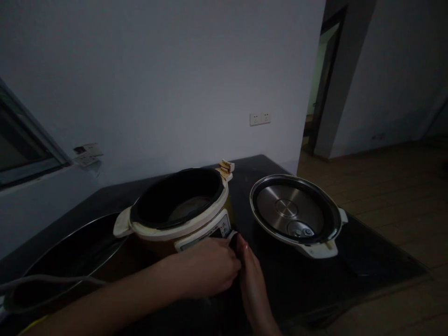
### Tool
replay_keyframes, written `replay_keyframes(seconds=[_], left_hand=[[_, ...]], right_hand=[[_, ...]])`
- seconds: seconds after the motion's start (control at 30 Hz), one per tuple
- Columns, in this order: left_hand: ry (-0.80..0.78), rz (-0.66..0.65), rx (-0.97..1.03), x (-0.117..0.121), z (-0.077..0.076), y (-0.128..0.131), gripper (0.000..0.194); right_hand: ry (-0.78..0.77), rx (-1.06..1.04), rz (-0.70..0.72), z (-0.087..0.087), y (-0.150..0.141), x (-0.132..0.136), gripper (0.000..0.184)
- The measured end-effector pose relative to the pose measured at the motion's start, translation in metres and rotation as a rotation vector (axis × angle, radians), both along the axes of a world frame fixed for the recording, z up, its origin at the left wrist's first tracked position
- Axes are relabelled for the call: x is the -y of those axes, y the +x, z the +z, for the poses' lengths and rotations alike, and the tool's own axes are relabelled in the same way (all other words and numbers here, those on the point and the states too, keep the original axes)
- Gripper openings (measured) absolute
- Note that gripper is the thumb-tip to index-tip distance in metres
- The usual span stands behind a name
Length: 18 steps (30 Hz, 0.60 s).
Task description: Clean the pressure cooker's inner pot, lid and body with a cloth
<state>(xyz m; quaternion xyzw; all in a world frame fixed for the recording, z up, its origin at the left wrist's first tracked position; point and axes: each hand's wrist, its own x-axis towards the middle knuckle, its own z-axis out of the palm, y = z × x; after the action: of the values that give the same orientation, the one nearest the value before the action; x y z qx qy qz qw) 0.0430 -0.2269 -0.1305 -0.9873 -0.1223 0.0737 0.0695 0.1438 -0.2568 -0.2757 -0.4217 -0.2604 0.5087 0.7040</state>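
In front of me stands an electric pressure cooker (177, 233) with its top open and a dark inner pot (191, 205) inside. My left hand (206, 266) is closed, its fingers curled close to the cooker's control panel (206, 232). My right hand (252, 280) meets it from the right, fingers bent inward. Between the two hands shows a small dark piece with a pale edge (233, 235), too dim to name. The cooker's lid (287, 208) lies upside down to the right, its metal inner face upward.
A wide dark pan (70, 252) sits on the left, crossed by a pale cord (52, 278). All stand on a black table (280, 284) against a white wall (182, 84). Wall sockets (260, 118) are behind; a doorway (324, 79) opens at the right.
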Motion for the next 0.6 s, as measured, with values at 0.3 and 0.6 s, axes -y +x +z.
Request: replay_keyframes(seconds=[0.3,0.6], left_hand=[[0.238,0.720,0.635,-0.019,0.029,-0.066,0.039],[0.212,0.818,0.363,-0.022,0.031,-0.054,0.041]], right_hand=[[0.146,0.200,0.010,0.026,-0.022,-0.019,0.059],[0.186,0.345,-0.047,0.060,-0.009,-0.085,0.075]])
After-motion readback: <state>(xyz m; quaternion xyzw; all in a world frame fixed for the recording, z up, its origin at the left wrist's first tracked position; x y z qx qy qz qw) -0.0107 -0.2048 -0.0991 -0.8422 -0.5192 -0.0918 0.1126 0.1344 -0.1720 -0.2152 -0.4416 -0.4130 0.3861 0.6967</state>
